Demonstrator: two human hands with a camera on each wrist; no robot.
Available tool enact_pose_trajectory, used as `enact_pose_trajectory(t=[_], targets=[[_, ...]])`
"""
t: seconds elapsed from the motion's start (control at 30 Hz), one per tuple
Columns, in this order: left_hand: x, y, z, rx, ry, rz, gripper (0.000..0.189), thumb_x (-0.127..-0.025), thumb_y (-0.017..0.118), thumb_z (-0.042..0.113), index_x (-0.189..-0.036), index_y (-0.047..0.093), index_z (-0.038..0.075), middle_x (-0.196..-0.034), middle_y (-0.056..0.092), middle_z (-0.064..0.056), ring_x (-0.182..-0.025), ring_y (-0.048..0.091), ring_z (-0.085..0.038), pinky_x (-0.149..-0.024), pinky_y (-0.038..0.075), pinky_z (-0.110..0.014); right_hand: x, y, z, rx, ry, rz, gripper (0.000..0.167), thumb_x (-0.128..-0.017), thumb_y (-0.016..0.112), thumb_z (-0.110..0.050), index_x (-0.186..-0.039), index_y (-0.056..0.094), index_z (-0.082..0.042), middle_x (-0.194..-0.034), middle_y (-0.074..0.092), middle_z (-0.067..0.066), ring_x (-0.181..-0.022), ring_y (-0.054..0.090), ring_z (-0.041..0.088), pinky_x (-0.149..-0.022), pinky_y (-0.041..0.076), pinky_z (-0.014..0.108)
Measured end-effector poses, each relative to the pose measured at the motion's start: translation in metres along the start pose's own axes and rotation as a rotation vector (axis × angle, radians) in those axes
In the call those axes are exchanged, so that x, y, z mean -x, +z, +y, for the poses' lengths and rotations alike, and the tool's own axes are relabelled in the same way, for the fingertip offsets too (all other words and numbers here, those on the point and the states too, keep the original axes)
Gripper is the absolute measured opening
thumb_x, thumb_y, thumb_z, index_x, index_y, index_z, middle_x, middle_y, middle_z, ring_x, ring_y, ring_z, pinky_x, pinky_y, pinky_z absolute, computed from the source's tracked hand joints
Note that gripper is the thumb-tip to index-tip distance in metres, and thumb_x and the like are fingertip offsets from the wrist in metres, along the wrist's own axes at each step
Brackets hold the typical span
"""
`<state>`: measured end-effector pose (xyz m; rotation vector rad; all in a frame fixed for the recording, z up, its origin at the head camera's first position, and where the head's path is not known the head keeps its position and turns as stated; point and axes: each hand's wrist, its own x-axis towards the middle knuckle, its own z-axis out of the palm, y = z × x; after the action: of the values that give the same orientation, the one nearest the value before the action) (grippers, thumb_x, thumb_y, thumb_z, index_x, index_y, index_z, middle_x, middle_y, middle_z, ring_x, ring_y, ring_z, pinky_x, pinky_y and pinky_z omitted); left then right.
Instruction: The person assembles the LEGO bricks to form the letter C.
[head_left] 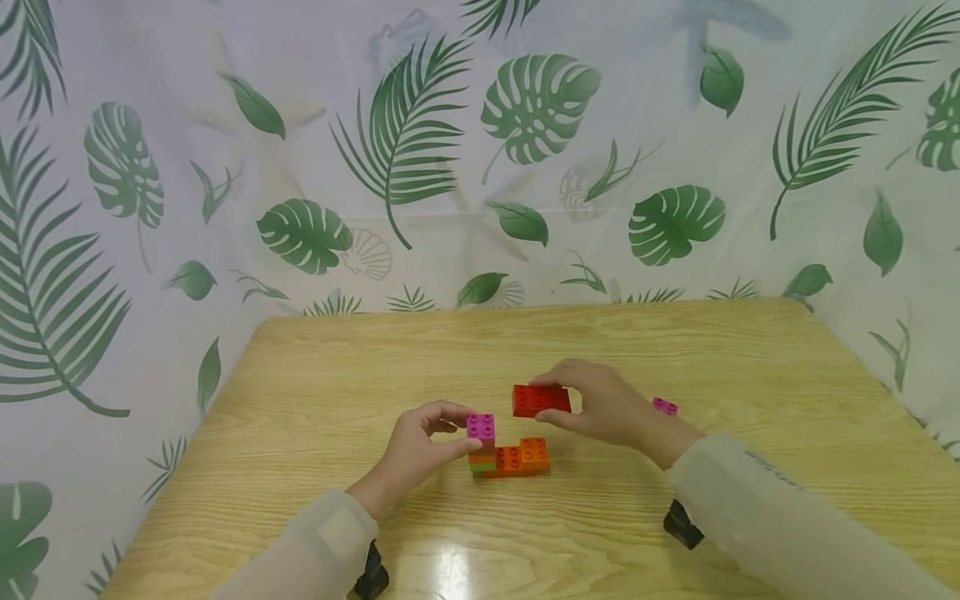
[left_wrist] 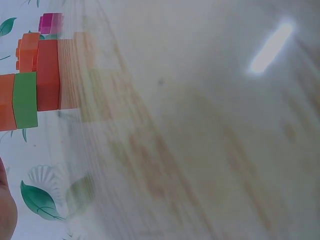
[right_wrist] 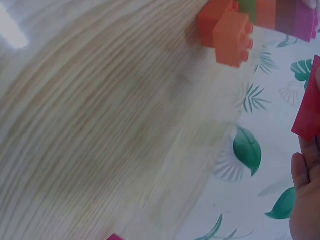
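Note:
My left hand (head_left: 420, 446) pinches the pink toy building brick (head_left: 481, 428) at the top of a small stack, thumb in front and fingers behind. Below it come a brownish layer, an orange brick (left_wrist: 6, 102) and a green brick (left_wrist: 26, 100). These stand on the left end of a long red-orange base brick (head_left: 508, 460), whose right end carries an orange brick (head_left: 534, 450). My right hand (head_left: 600, 404) grips a red brick (head_left: 531, 401) above the table, behind and right of the stack, apart from it. In the right wrist view, that red brick (right_wrist: 309, 107) is partly cut off.
Another pink brick (head_left: 664, 406) lies on the wooden table (head_left: 337, 367), partly behind my right forearm. A leaf-print cloth (head_left: 450, 250) hangs behind the table and along its sides. Dark wrist devices (head_left: 682, 525) sit under both sleeves.

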<state>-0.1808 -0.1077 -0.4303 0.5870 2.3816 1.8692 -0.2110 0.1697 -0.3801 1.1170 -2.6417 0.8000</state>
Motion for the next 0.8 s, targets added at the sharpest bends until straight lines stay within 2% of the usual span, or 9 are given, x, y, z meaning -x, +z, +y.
enact_pose_trajectory(t=[0.2,0.43,0.8], targets=[[-0.001,0.000,-0.001,-0.010,0.007,-0.005,0.033,-0.080,0.079,0.015,-0.110,0.069,0.007,-0.106,0.066,-0.004,-0.101,0.056,-0.031,-0.092,0.045,-0.049,-0.006,0.002,-0.013,-0.044,0.003,-0.032,0.040,-0.082,0.077,-0.030,-0.117,0.068,-0.012,-0.106,0.065,-0.003,-0.094,0.059,0.012,-0.080,0.052,0.030],[-0.001,-0.001,0.000,-0.012,0.024,-0.005,0.032,-0.080,0.078,0.014,-0.110,0.068,0.006,-0.104,0.066,-0.004,-0.099,0.057,-0.024,-0.092,0.046,-0.048,-0.012,0.005,-0.024,-0.068,-0.005,-0.070,0.039,-0.083,0.075,-0.032,-0.118,0.068,-0.014,-0.106,0.065,-0.004,-0.095,0.058,0.012,-0.081,0.052,0.031],[-0.001,-0.001,-0.001,-0.030,0.039,-0.004,0.030,-0.080,0.079,0.014,-0.108,0.069,0.009,-0.103,0.067,0.001,-0.098,0.057,-0.019,-0.090,0.048,-0.036,-0.018,0.008,-0.034,-0.060,-0.016,-0.108,0.038,-0.082,0.077,-0.030,-0.116,0.069,-0.013,-0.101,0.064,-0.005,-0.088,0.057,0.009,-0.076,0.052,0.026]])
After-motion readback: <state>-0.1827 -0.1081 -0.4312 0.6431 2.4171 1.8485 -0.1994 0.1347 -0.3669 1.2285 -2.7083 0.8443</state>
